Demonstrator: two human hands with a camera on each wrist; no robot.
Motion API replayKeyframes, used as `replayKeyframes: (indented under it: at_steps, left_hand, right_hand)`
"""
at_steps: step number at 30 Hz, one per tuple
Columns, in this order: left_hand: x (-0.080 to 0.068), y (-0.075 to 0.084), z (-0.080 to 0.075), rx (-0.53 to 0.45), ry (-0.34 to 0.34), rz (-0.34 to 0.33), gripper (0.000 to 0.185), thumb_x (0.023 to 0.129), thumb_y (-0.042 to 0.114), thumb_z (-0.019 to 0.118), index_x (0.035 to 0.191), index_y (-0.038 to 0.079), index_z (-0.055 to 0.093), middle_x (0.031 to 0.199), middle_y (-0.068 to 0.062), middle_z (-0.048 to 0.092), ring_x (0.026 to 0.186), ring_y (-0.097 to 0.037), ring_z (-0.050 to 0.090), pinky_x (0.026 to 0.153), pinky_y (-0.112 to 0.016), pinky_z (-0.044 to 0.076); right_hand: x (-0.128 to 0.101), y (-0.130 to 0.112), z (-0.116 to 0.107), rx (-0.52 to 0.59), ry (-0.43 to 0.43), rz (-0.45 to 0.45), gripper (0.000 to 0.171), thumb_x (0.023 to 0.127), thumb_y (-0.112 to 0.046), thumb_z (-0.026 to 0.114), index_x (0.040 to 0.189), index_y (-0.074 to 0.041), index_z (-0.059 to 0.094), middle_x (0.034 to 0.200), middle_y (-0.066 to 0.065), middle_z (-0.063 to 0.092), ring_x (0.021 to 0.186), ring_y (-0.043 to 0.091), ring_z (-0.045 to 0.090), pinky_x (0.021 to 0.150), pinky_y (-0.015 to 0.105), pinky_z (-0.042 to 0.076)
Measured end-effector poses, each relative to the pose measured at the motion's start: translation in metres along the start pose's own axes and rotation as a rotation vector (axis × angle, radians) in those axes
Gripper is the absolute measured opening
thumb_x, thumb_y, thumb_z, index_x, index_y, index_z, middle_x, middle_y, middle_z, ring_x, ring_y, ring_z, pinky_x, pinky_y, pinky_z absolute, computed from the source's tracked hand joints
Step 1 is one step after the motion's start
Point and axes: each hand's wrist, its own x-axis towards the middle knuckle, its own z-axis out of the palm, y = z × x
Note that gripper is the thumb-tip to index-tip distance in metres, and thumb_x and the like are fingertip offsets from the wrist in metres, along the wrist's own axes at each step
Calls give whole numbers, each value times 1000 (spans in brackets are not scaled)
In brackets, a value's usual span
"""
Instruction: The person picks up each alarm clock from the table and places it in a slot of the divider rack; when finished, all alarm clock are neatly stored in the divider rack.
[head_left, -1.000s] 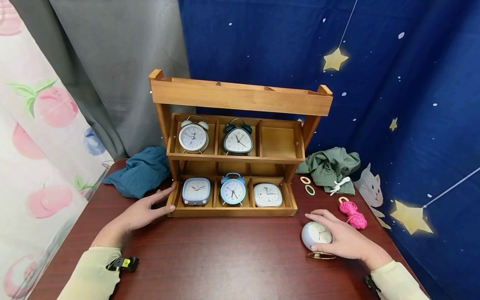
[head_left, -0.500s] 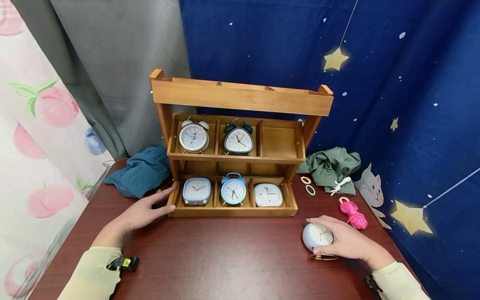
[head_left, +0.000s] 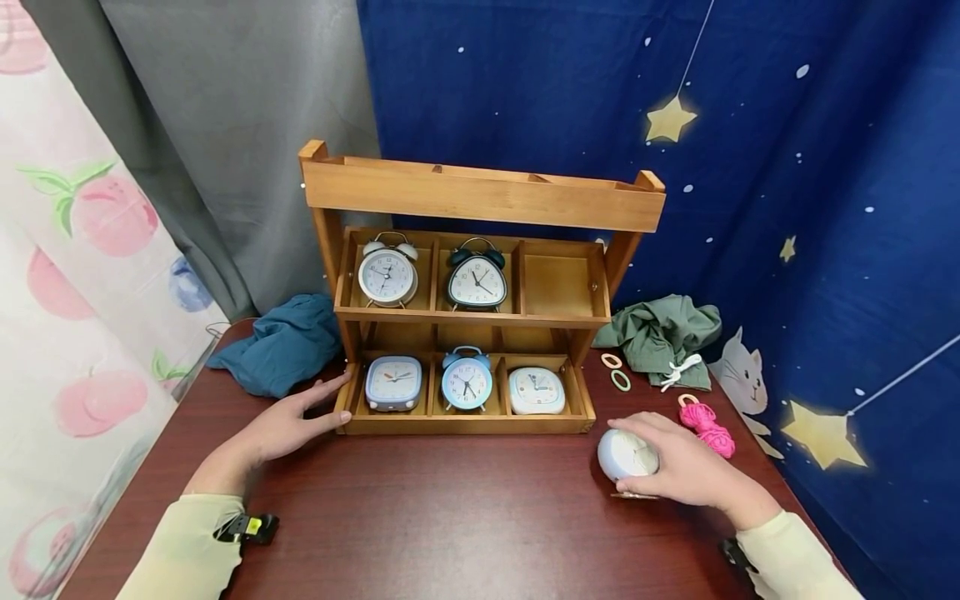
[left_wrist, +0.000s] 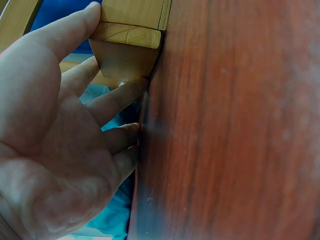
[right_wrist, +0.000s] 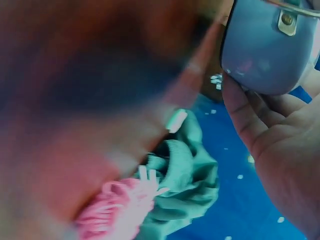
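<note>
Head view: the right hand, lower right of the frame, is curled over a round pale-blue clock, fingers wrapped round its body. Against the two earlier pictures, the clock has shifted slightly up and left, nearer the lower right corner of the wooden shelf, and its dial has turned away from the camera. The right wrist view shows the clock's blue back seated against the fingers, so the grip looks firm. Judged from this, a lift has begun.

The left hand, centre left, has not moved: fingers straight, laid flat against the shelf's lower left corner, confirmed in the left wrist view.

The upper tier's right-hand compartment holds nothing; five clocks fill the others. Pink yarn lies just right of the right hand.
</note>
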Motion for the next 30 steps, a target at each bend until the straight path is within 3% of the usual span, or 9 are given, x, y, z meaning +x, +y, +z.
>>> replayKeyframes:
  at_steps: [6,13,17,22,30]
  left_hand:
    - [-1,2,-1,-11,-3,-7,87,104,64,70,175,22,40,177,-31,29,164,-57,22,123,-80,27]
    - [-1,3,0,-18,-6,-13,88,104,65,70,175,22,40,178,-31,28,164,-57,21,123,-81,26]
    - [-1,3,0,-18,-6,-10,88,104,65,70,175,22,40,178,-31,28,164,-57,21,123,-81,26]
    - [0,2,0,-22,-1,-1,87,105,64,71,175,22,40,177,-31,29,164,-57,21,124,-80,25]
    - [-2,2,0,-17,0,1,87,105,63,70,175,22,40,177,-31,29,164,-57,21,124,-80,26]
  right_hand:
    - [33,-11,-27,-41,125,-51,87,75,-48,105,148,-18,70,141,2,68,122,23,67,89,50,63]
    - [81,-30,-63,-47,257,-131,95,69,-41,108,151,-13,68,148,7,66,132,28,62,95,52,59]
    - [107,-41,-77,-63,296,-173,96,71,-43,106,153,-10,67,149,11,65,133,31,60,99,53,57]
    - [135,-55,-91,-91,345,-204,96,73,-44,105,153,-9,66,149,14,64,130,34,59,94,54,58]
    - [178,-64,-109,-105,429,-191,97,77,-40,103,158,-8,61,148,22,62,132,42,57,94,59,55]
